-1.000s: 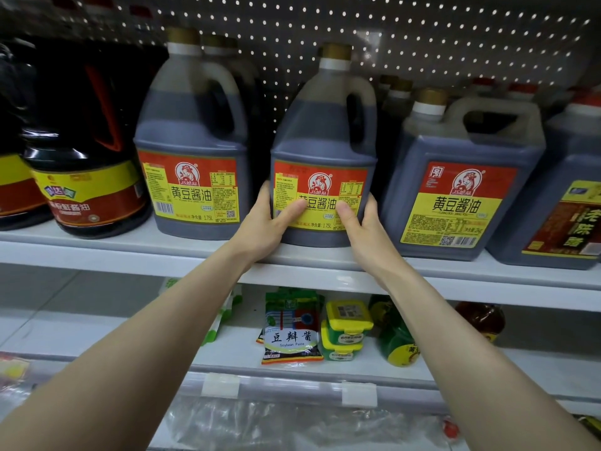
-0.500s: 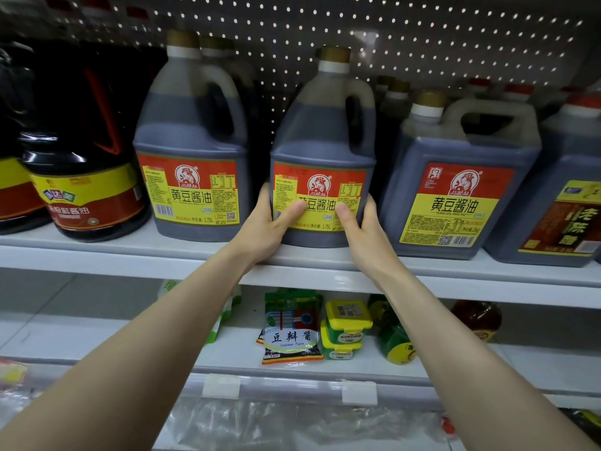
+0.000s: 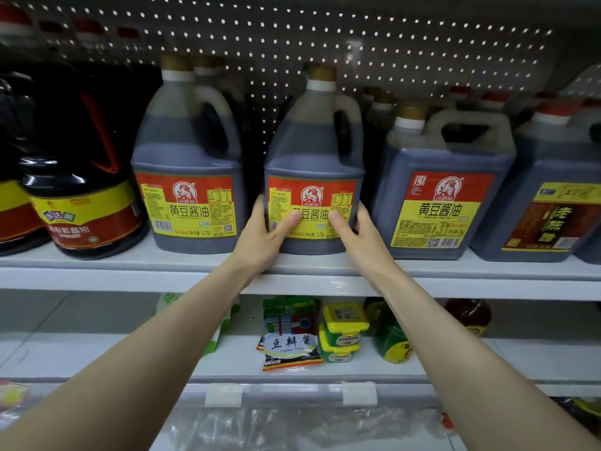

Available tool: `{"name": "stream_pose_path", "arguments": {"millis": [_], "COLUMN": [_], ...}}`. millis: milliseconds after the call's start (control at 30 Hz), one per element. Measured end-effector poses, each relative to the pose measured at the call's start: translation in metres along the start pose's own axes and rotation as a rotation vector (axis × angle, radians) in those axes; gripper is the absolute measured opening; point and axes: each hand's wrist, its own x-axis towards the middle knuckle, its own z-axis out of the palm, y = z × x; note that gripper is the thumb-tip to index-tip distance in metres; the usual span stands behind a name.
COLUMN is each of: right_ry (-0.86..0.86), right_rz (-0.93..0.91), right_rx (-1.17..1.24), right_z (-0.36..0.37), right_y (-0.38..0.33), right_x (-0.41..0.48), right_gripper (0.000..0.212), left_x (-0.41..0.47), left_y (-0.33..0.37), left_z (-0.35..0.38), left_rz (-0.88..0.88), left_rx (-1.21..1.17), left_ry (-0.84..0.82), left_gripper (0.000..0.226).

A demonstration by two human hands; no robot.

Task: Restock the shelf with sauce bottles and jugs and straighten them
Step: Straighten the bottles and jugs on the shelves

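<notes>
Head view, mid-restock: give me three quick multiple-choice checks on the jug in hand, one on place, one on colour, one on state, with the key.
1. What lies on the lower shelf straight below the held soy sauce jug?
A) a soybean paste packet
B) a cardboard box
C) a red-capped jug

2. What colour is that jug's cap?
A) red
B) gold
C) green

3. How do the left hand and right hand hold it?
A) one alone grips
B) neither touches
C) both grip its sides, thumbs on the label

Key: 1 A, the packet sits on the lower shelf under the jug. 2 B, the cap is gold. 3 C, fingers wrap both sides and both thumbs press the yellow part of the label.
</notes>
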Motion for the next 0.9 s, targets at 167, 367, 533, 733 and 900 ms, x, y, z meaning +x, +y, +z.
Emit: {"name": "stream_pose_path", "arguments": {"millis": [167,367,533,733,900], "right_ry": [0.010,0.081,0.217,0.330,0.343], "right_rz": [-0.026,-0.016,0.007,0.037,0.047], "right_rx": [0.077,0.092,0.101,0.088,0.057], "right_z": [-0.008,-0.028,-0.064,-0.113,-0.142], "right_y": [-0.016,-0.030,-0.037,-0.027,-0.015], "right_x": [-0.019,-0.051,-0.067,-0.081,-0.074], "right_gripper": [0.063,0.058,0.041,0.039,0.055], "left_x": [-0.012,-0.040,-0.051,-0.052,-0.044], "left_y": [0.011,0.031,0.055,0.068,0.064], "left_z": [-0.003,0.002,0.019,0.064,0.103], "left_rz": [-0.011,0.054,0.071,0.049,0.025], "left_rx": [0.088,0.153,0.097,0.018,0.022], "left_ry": [0.076,0.324,0.262,0.100,0.000], "left_gripper": [0.073,0.042,0.030,0.039,0.062]}}
